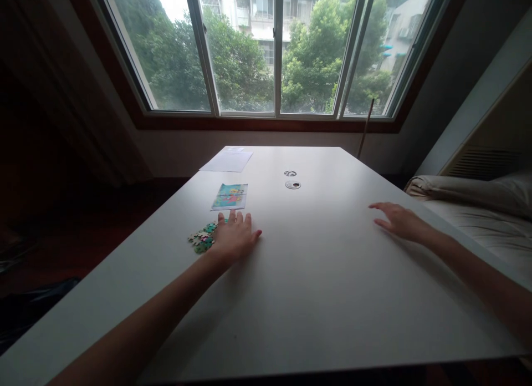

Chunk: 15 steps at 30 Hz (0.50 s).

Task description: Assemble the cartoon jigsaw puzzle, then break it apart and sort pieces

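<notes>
The left grip [235, 236] lies flat and open on the desk [316, 286], at the edge of the puzzle pieces [202, 239]. The right grip [399, 221] is spread open, holding nothing.

Dim room lit by daylight from the window [274, 47]
Sky patches blown out; corners dark; wide-angle bending at edges; soft sheen on the desk [316, 275]

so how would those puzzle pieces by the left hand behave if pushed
The puzzle pieces look thin and small, so probably light and easy to slide on the smooth table. Lying loose beside the left hand, they would likely scatter.
</notes>
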{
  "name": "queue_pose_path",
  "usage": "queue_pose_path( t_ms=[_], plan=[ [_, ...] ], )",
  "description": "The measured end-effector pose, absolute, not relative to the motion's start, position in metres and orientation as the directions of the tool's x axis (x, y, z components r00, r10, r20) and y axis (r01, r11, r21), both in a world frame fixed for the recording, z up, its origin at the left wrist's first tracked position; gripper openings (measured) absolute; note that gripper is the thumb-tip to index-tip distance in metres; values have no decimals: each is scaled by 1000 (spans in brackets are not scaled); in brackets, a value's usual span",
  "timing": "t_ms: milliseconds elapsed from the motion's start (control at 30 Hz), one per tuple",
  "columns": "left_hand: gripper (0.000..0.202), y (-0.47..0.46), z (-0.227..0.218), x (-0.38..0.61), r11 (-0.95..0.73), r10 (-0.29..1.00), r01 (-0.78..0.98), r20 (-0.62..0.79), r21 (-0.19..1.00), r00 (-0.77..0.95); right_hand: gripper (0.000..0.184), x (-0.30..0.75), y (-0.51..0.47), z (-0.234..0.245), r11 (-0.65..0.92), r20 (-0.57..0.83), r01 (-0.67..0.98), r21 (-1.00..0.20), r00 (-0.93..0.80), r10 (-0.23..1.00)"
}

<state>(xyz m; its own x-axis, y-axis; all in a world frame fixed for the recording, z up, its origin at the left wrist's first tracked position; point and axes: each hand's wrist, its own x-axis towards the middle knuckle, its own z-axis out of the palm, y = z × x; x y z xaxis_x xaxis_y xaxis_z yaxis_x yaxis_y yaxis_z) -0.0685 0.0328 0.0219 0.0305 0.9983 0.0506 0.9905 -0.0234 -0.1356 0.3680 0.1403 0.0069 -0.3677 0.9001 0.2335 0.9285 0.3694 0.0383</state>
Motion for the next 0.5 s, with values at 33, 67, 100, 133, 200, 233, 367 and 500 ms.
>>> queue_pose_path(
  t_ms=[33, 67, 100, 133, 200, 233, 367, 500],
  plan=[
    [62, 29, 22, -67, -34, 998, 989, 50, -143, 42, 41, 341, 136, 10, 473, 195, 880, 28, -469, 861],
    [61, 25, 23, -66, -47, 998, 989, 45, -143, 54, 41, 315, 130, 14, 556, 163, 831, 12, -550, 819],
    [60, 20, 24, -65, -58, 997, 989, 35, -136, 63, 40, 292, 124, 18, 617, 143, 787, -2, -610, 779],
    [60, 14, 25, -65, -70, 997, 989, 35, -129, 75, 38, 271, 118, 21, 668, 131, 744, -13, -661, 739],
    [59, 2, 27, -67, -90, 994, 990, 45, -106, 95, 38, 238, 106, 25, 739, 110, 673, -30, -733, 672],
    [59, -5, 29, -71, -92, 994, 992, 54, -90, 97, 39, 225, 102, 26, 762, 99, 647, -37, -756, 647],
    [52, -43, 37, -99, -47, 989, 998, 139, -44, 53, 38, 199, 93, 26, 819, 95, 573, -40, -814, 574],
    [50, -99, 47, -162, 49, 939, 999, 340, -2, -45, 38, 210, 89, 20, 842, 144, 539, -34, -831, 538]
  ],
)
